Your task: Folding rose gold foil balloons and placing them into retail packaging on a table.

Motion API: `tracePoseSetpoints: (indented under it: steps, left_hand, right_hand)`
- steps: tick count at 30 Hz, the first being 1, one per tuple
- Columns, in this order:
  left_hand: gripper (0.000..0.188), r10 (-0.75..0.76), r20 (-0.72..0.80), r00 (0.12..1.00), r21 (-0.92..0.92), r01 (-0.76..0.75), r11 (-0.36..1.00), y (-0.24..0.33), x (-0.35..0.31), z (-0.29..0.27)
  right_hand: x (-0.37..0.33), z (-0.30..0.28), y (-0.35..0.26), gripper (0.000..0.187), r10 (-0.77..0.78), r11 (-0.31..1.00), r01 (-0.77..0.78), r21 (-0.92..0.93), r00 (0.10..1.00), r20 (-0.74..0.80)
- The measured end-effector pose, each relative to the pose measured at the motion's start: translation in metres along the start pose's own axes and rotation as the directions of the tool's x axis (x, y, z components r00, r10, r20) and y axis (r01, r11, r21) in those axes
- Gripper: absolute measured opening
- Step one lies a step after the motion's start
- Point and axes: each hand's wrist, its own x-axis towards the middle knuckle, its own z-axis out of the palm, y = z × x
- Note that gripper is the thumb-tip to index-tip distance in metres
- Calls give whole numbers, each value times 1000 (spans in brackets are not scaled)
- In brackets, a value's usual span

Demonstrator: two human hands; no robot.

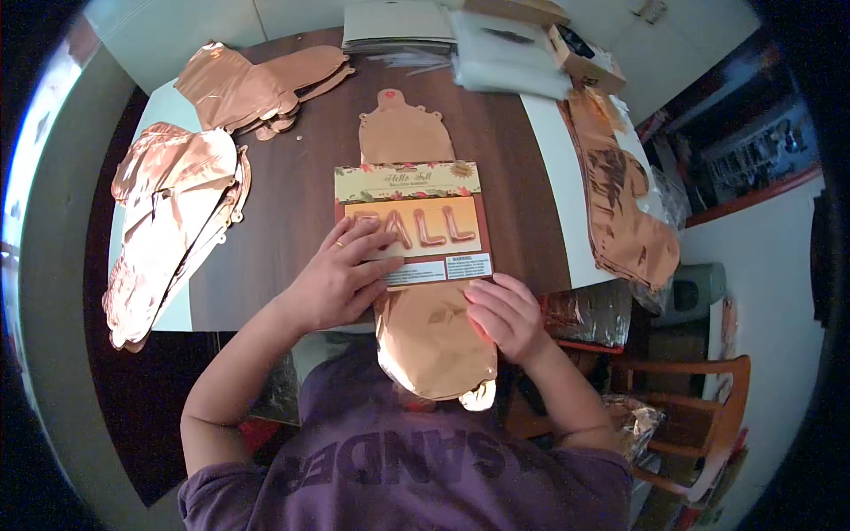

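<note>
A printed cardboard package insert [412,181] with a leafy border and a picture of balloon letters lies across a flat, uninflated copper foil balloon [434,341]. The balloon's upper end, with a tab, shows beyond the card, and its rounded lower end hangs over the table's near edge. My left hand [341,270] rests on the card's lower left part, fingers stretched out and a ring on one of them. At the card's lower right corner my right hand [512,319] is closed on the balloon's edge, its fingers bent. Its thumb is hidden.
Stacks of flat copper foil balloons lie at the left [177,203], far left [257,84] and right [615,190] of the brown table [292,186]. At the back are stacked cards [398,26], clear plastic bags [505,57] and a cardboard box [584,57]. A wooden chair [730,398] stands right.
</note>
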Motion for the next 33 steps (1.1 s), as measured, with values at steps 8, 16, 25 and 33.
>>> tracePoseSetpoints:
  steps: [8, 16, 25, 33]
  left_hand:
    - [42, 15, -9, 1000, -31, -15, 999, 1, -4, 2]
    - [83, -219, -6, 976, -286, 208, 935, 17, -2, -16]
    - [78, -369, -310, 876, -8, 385, 923, 40, -3, 20]
    - [73, -452, -354, 819, -142, 431, 891, 41, -10, 21]
  right_hand:
    - [22, -5, 23, 19, 199, 935, -200, 293, 979, 34]
    - [49, 16, 19, 40, 607, 793, -609, -11, 788, 108]
    - [54, 9, 22, 62, 553, 828, -561, -17, 811, 189]
    - [51, -1, 26, 45, 448, 881, -470, 64, 869, 209]
